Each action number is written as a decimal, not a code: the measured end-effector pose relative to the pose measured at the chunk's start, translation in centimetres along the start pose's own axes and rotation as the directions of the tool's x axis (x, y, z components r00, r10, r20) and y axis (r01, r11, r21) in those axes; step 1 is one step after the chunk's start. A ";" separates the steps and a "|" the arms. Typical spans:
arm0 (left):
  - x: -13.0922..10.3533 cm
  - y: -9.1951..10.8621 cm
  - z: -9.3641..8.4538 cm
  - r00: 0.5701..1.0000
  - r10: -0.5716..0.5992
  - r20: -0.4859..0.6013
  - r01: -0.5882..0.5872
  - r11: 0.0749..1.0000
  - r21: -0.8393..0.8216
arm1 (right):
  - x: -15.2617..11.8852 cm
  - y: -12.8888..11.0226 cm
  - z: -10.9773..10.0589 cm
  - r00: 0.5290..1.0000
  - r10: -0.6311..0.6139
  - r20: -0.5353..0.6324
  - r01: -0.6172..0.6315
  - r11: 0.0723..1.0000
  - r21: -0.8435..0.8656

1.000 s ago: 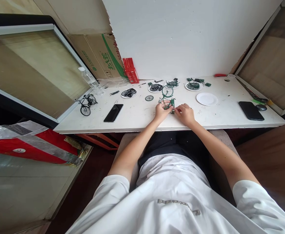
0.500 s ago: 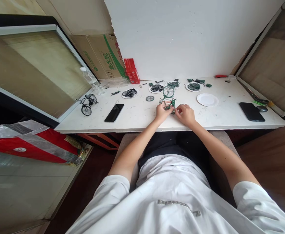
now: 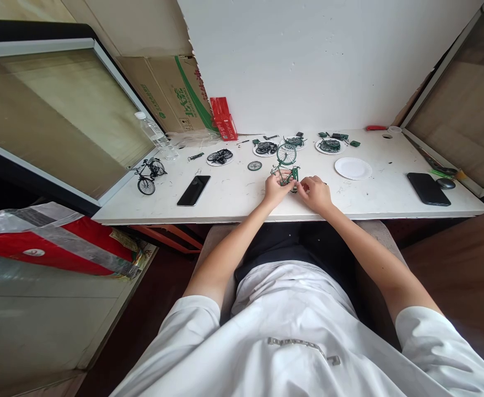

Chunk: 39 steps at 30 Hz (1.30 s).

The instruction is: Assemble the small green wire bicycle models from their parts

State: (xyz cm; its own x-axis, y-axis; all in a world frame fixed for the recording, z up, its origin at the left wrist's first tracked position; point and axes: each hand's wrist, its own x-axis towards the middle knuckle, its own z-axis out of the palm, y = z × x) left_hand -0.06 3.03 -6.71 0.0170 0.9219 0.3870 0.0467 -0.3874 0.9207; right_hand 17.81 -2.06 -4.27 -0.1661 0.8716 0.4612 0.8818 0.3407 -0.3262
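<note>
Near the table's front edge, my left hand (image 3: 278,189) is closed on a small green model bicycle (image 3: 295,173), whose spoked wheel points away from me. My right hand (image 3: 314,194) is at the bicycle's near right side, thumb and fingers pinched together at its edge; anything between those fingertips is too small to make out. A loose wheel (image 3: 254,165) lies left of the bicycle. Behind it are a plate of black parts (image 3: 265,149) and a plate of green parts (image 3: 295,142). Another plate of green parts (image 3: 330,145) sits farther right, behind a bare white plate (image 3: 353,169).
On the left stand a black model bicycle (image 3: 146,178), a bottle (image 3: 156,137) and a phone (image 3: 193,191), with a plate of black parts (image 3: 220,157). A red box (image 3: 224,119) is at the back. A black phone (image 3: 428,189) lies right, near scissors (image 3: 430,160).
</note>
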 end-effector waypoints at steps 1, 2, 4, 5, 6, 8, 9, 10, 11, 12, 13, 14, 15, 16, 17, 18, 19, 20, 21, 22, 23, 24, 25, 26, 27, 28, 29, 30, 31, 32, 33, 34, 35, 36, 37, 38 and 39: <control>0.0 0.0 0.0 1.000 0.001 -0.004 -0.001 1.000 0.000 | 0.0 0.0 0.0 1.000 0.002 -0.007 -0.002 1.000 0.011; 0.0 -0.1 0.0 1.000 0.003 -0.010 -0.004 1.000 -0.003 | 0.0 -0.1 0.0 1.000 0.003 -0.011 -0.002 1.000 0.020; 0.0 -0.3 0.0 1.000 0.013 -0.021 -0.013 1.000 -0.013 | 0.0 0.0 0.0 1.000 0.000 -0.009 0.001 1.000 0.023; 0.0 -0.3 0.0 1.000 0.018 -0.023 -0.019 1.000 -0.018 | 0.0 0.0 0.0 1.000 -0.004 -0.004 0.004 1.000 0.019; 0.0 -0.4 0.0 0.999 0.023 -0.023 -0.024 0.999 -0.022 | 0.0 0.0 0.0 1.000 -0.009 0.002 0.009 1.000 0.013; 0.0 -0.5 0.0 0.999 0.025 -0.020 -0.026 0.999 -0.024 | 0.0 0.1 0.1 1.000 -0.018 0.012 0.018 1.000 -0.003; 0.0 -0.4 0.0 1.000 0.023 -0.018 -0.023 0.999 -0.023 | 0.1 0.1 0.1 1.000 -0.021 0.015 0.021 1.000 -0.012; 0.0 -0.4 0.0 1.000 0.019 -0.016 -0.020 1.000 -0.021 | 0.1 0.2 0.1 1.000 -0.024 0.018 0.024 1.000 -0.020; -0.1 -0.4 0.0 1.000 0.016 -0.014 -0.016 1.000 -0.018 | 0.1 0.2 0.1 0.999 -0.026 0.021 0.026 0.999 -0.027; -0.1 -0.3 0.0 1.000 0.014 -0.011 -0.014 1.000 -0.015 | 0.1 0.2 0.1 0.999 -0.027 0.025 0.028 0.999 -0.031; -0.1 -0.2 0.0 1.000 0.012 -0.009 -0.012 1.000 -0.014 | 0.1 0.2 0.1 0.999 -0.028 0.027 0.029 0.999 -0.033; -0.1 -0.1 0.0 1.000 0.010 -0.008 -0.010 1.000 -0.014 | 0.1 0.1 0.1 0.999 -0.027 0.028 0.028 0.999 -0.032; -0.1 -0.1 0.0 1.000 0.008 -0.009 -0.008 1.000 -0.017 | 0.1 0.1 0.0 0.999 -0.024 0.026 0.025 0.999 -0.029; -0.1 0.0 0.0 1.000 0.005 -0.011 -0.005 1.000 -0.019 | 0.1 0.0 -0.1 1.000 -0.019 0.022 0.020 1.000 -0.022; -0.1 0.1 0.1 1.000 0.002 -0.013 -0.002 1.000 -0.018 | 0.0 -0.1 -0.1 1.000 -0.013 0.016 0.013 1.000 -0.012; -0.1 0.1 0.1 1.000 -0.002 -0.017 0.002 1.000 -0.015 | 0.0 -0.1 -0.2 1.000 -0.006 0.008 0.006 1.000 0.001; -0.1 0.2 0.1 1.000 -0.004 -0.021 0.004 1.000 -0.010 | 0.0 -0.2 -0.3 1.000 -0.003 0.001 0.003 1.000 0.014; -0.1 0.2 0.1 1.000 -0.005 -0.024 0.005 1.000 -0.006 | 0.0 -0.2 -0.3 1.000 -0.001 -0.005 0.001 1.000 0.025; -0.1 0.2 0.1 1.000 -0.006 -0.026 0.006 1.000 -0.005 | 0.0 -0.2 -0.4 1.000 -0.001 -0.009 0.001 0.999 0.032; -0.1 0.2 0.1 1.000 -0.007 -0.028 0.007 1.000 -0.006 | 0.0 -0.3 -0.4 1.000 -0.002 -0.009 0.002 0.999 0.032; -0.1 0.2 0.0 1.000 -0.007 -0.030 0.007 1.000 -0.011 | 0.0 -0.3 -0.4 1.000 -0.002 -0.005 0.002 1.000 0.027; -0.1 0.2 0.0 1.000 -0.007 -0.028 0.006 1.000 -0.016 | 0.0 -0.2 -0.4 1.000 -0.001 0.003 0.001 1.000 0.018; -0.1 0.2 0.0 1.000 -0.006 -0.025 0.005 1.000 -0.019 | 0.0 -0.2 -0.4 1.000 0.003 0.011 -0.003 1.000 0.009; -0.1 0.1 0.0 1.000 -0.004 -0.023 0.004 1.000 -0.020 | 0.0 -0.2 -0.3 1.000 0.008 0.020 -0.008 1.000 -0.001; -0.2 0.1 0.0 1.000 -0.002 -0.021 0.002 1.000 -0.019 | 0.1 -0.2 -0.3 1.000 0.015 0.026 -0.014 1.000 -0.010; -0.2 0.0 0.0 1.000 0.000 -0.019 0.000 1.000 -0.014 | 0.1 -0.1 -0.2 0.999 0.021 0.029 -0.021 1.000 -0.020; -0.2 0.0 0.0 1.000 0.002 -0.018 -0.002 1.000 -0.008 | 0.1 -0.1 -0.2 0.999 0.027 0.030 -0.026 0.999 -0.029; -0.2 0.0 0.0 1.000 0.003 -0.016 -0.003 1.000 -0.002 | 0.2 0.0 -0.1 0.999 0.031 0.030 -0.030 0.999 -0.037; -0.2 -0.1 0.0 1.000 0.004 -0.015 -0.004 1.000 0.002 | 0.2 0.0 0.0 0.999 0.034 0.030 -0.033 0.998 -0.045; -0.2 -0.1 0.0 1.000 0.006 -0.013 -0.006 1.000 0.005 | 0.2 0.0 0.0 0.999 0.036 0.031 -0.035 0.998 -0.052; -0.2 -0.1 -0.1 1.000 0.009 -0.012 -0.009 1.000 0.006 | 0.2 0.1 0.0 0.999 0.039 0.034 -0.036 0.998 -0.059; -0.1 -0.1 -0.1 1.000 0.010 -0.010 -0.010 1.000 0.005 | 0.2 0.1 0.0 0.998 0.040 0.039 -0.037 0.997 -0.064; -0.1 -0.2 -0.1 1.000 0.011 -0.009 -0.011 1.000 0.004 | 0.2 0.1 0.0 0.998 0.039 0.047 -0.036 0.997 -0.068; -0.1 -0.2 -0.1 1.000 0.009 -0.007 -0.009 1.000 0.003 | 0.2 0.0 0.0 0.998 0.037 0.053 -0.033 0.997 -0.069; -0.1 -0.2 0.0 1.000 0.006 -0.007 -0.006 1.000 0.003 | 0.1 0.0 -0.1 0.998 0.032 0.059 -0.028 0.997 -0.067; -0.1 -0.2 0.0 1.000 0.001 -0.007 -0.001 1.000 0.003 | 0.1 0.0 -0.1 0.998 0.027 0.060 -0.023 0.998 -0.062; -0.1 -0.2 0.0 1.000 -0.004 -0.010 0.004 1.000 0.004 | 0.1 -0.1 -0.1 0.998 0.024 0.055 -0.021 0.998 -0.054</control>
State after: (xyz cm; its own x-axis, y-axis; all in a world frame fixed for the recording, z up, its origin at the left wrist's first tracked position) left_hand -0.10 3.03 -6.87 0.0068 0.9235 0.3836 0.0507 -0.3834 0.9222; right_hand 17.79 -2.05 -4.11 -0.1694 0.8975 0.4072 0.9074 0.3033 -0.2910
